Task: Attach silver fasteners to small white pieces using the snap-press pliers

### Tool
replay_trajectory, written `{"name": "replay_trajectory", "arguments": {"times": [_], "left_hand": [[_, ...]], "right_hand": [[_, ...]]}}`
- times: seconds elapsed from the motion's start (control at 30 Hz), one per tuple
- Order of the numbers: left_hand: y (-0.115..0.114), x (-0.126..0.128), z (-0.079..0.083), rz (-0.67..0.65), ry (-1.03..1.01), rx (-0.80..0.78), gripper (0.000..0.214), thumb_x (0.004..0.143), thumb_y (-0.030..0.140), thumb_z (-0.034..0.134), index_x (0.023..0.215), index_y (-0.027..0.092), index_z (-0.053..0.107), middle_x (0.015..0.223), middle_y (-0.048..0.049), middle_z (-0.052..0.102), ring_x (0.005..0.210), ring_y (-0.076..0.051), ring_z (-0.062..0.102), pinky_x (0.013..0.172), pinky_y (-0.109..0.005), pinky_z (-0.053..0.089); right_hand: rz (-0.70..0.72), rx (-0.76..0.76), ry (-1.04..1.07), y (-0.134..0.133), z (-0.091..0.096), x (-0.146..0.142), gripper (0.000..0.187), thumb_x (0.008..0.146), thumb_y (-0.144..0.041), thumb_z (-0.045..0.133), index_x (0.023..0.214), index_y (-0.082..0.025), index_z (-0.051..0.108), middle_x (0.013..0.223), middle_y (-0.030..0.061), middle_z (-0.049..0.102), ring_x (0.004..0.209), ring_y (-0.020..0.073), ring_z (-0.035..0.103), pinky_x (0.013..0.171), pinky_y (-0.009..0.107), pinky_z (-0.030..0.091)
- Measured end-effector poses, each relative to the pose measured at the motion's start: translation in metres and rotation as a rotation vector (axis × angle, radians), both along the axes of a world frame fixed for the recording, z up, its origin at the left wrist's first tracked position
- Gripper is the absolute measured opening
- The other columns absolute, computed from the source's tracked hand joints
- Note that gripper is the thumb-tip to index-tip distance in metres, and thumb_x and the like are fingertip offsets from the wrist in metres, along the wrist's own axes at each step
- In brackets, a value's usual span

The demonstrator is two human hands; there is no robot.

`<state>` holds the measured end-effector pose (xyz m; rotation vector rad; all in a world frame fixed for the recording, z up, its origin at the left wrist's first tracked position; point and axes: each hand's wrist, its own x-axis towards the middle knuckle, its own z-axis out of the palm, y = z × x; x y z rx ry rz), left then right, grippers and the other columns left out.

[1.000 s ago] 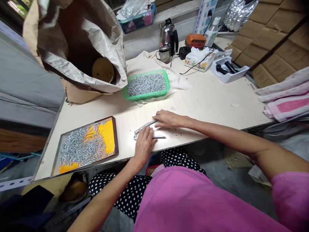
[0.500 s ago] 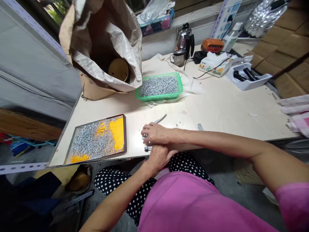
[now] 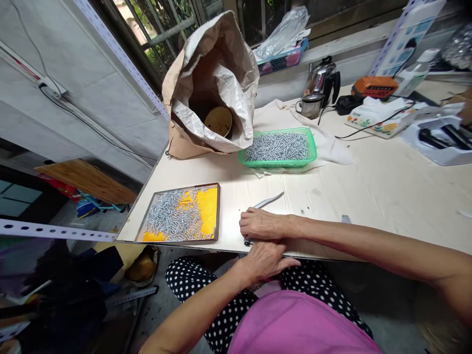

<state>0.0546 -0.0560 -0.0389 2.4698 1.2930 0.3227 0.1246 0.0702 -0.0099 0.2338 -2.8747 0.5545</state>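
My right hand lies at the table's front edge, fingers curled down and pressed together over something hidden beneath them. A curved silver metal handle sticks out just beyond its knuckles; whether it is gripped cannot be seen. My left hand is at the edge just below the right, its thumb stretched out to the right and its fingers hidden under the right hand. A small black-and-metal part pokes out on the left between the hands. To the left, a shallow tray holds many small silver screw-like pieces over yellow lining.
A green basket full of similar silver pieces stands behind my hands. Left of it is a large open paper sack with a round tan object inside. A metal kettle, a cup, a tissue box and an orange battery-like block stand at the back right.
The camera has turned left, so everything sits further right and lower in view. My right hand's fingers have gone from spread and blurred to curled together. The left hand stays beneath it.
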Motion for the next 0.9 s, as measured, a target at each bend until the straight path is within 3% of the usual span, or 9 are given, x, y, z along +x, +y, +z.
{"name": "replay_trajectory", "arguments": {"times": [0.07, 0.13, 0.17, 0.23, 0.33, 0.43, 0.53, 0.77, 0.9], "left_hand": [[-0.005, -0.008, 0.009, -0.139, -0.062, 0.097, 0.047, 0.102, 0.05, 0.048, 0.127, 0.013, 0.062, 0.113, -0.0143, 0.073, 0.108, -0.025, 0.069, 0.094, -0.036, 0.055], [-0.006, -0.03, 0.021, -0.157, -0.102, 0.255, 0.033, 0.104, 0.037, 0.046, 0.121, 0.016, 0.065, 0.108, -0.011, 0.074, 0.105, -0.021, 0.068, 0.095, -0.034, 0.054], [-0.004, -0.047, 0.029, -0.067, -0.094, 0.333, 0.029, 0.105, 0.029, 0.044, 0.115, 0.017, 0.068, 0.102, -0.0093, 0.074, 0.1, -0.02, 0.067, 0.092, -0.034, 0.054], [0.008, -0.09, 0.045, 0.326, 0.024, 0.434, 0.032, 0.104, 0.021, 0.04, 0.104, 0.018, 0.072, 0.09, -0.0089, 0.072, 0.088, -0.02, 0.065, 0.081, -0.033, 0.054], [0.037, -0.159, 0.066, 0.91, 0.306, 0.352, 0.031, 0.101, 0.027, 0.048, 0.091, 0.017, 0.076, 0.092, -0.0117, 0.071, 0.092, -0.026, 0.063, 0.082, -0.038, 0.051], [0.062, -0.203, 0.074, 1.097, 0.465, 0.128, 0.029, 0.097, 0.026, 0.052, 0.093, 0.015, 0.078, 0.102, -0.0146, 0.072, 0.104, -0.031, 0.062, 0.082, -0.037, 0.049], [0.073, -0.217, 0.072, 1.123, 0.542, -0.023, 0.028, 0.095, 0.027, 0.055, 0.094, 0.013, 0.079, 0.107, -0.0169, 0.073, 0.109, -0.033, 0.062, 0.077, -0.035, 0.047], [0.081, -0.219, 0.075, 1.058, 0.567, -0.047, 0.025, 0.089, 0.018, 0.054, 0.091, 0.012, 0.078, 0.108, -0.0184, 0.074, 0.106, -0.031, 0.065, 0.079, -0.033, 0.047], [0.066, -0.184, 0.082, 0.966, 0.167, -0.044, 0.022, 0.086, 0.028, 0.06, 0.088, 0.016, 0.078, 0.091, -0.0097, 0.077, 0.085, -0.024, 0.069, 0.076, -0.03, 0.049]], "right_hand": [[-0.068, -0.207, 0.076, 0.006, 0.016, 0.003, 0.011, 0.1, -0.019, 0.055, 0.095, -0.017, 0.064, 0.091, 0.0031, 0.067, 0.085, 0.0155, 0.056, 0.077, 0.029, 0.041], [-0.221, -0.359, 0.221, 0.022, 0.036, 0.011, 0.014, 0.103, -0.022, 0.049, 0.101, -0.016, 0.062, 0.092, 0.0042, 0.067, 0.083, 0.0144, 0.058, 0.076, 0.028, 0.045], [-0.318, -0.379, 0.295, 0.034, 0.047, 0.017, 0.015, 0.102, -0.024, 0.049, 0.102, -0.016, 0.062, 0.092, 0.0047, 0.066, 0.081, 0.0148, 0.059, 0.074, 0.029, 0.047], [-0.5, -0.305, 0.394, 0.064, 0.066, 0.032, 0.016, 0.1, -0.027, 0.052, 0.102, -0.017, 0.064, 0.093, 0.006, 0.067, 0.083, 0.0169, 0.06, 0.076, 0.031, 0.049], [-0.781, -0.054, 0.432, 0.111, 0.086, 0.057, 0.022, 0.101, -0.03, 0.051, 0.104, -0.018, 0.068, 0.096, 0.0086, 0.067, 0.088, 0.0215, 0.061, 0.08, 0.038, 0.05], [-0.973, 0.162, 0.416, 0.132, 0.089, 0.074, 0.026, 0.099, -0.032, 0.054, 0.116, -0.018, 0.068, 0.106, 0.0125, 0.064, 0.096, 0.0258, 0.061, 0.082, 0.041, 0.049], [-0.943, 0.176, 0.345, 0.113, 0.074, 0.077, 0.027, 0.099, -0.031, 0.056, 0.12, -0.017, 0.067, 0.108, 0.0126, 0.063, 0.093, 0.0247, 0.061, 0.079, 0.038, 0.05], [-0.668, -0.11, 0.005, 0.004, 0.008, 0.072, 0.016, 0.099, -0.023, 0.055, 0.099, -0.017, 0.07, 0.094, 0.0074, 0.066, 0.08, 0.0182, 0.062, 0.071, 0.031, 0.047], [-0.702, -0.136, -0.148, -0.025, -0.01, 0.077, 0.013, 0.098, -0.025, 0.06, 0.098, -0.015, 0.068, 0.097, 0.0084, 0.064, 0.083, 0.0191, 0.061, 0.07, 0.03, 0.044]]}}
